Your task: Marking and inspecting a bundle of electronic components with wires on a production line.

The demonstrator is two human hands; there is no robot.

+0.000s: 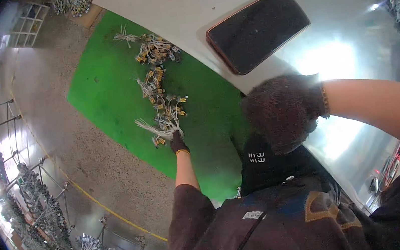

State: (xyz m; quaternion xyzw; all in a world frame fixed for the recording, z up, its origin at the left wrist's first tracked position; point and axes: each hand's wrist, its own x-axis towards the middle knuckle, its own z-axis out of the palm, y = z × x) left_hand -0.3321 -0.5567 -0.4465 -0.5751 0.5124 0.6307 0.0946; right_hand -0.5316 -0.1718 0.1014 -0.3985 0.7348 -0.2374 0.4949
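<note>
On the left, my left hand [178, 142], in a dark knit glove, is closed on the near end of a bundle of white wires [161, 128]. Small orange-yellow connectors show beside its fingers. Beyond it, more wire bundles [154, 50] with yellow and white connectors lie in a row on a green mat [103, 82]. My right hand [283, 110], also gloved in dark knit, hovers much closer to the camera, near the edge of the metal table [174, 2]. Its fingers are folded out of sight, so what it may hold is hidden.
A dark-screened phone [259, 31] lies on the metal table beyond my right hand. Racks hung with grey wire bundles [40, 196] stand along the left. A yellow line [96, 202] runs over the grey floor [81, 161]. More bundles [73, 1] sit at the far left.
</note>
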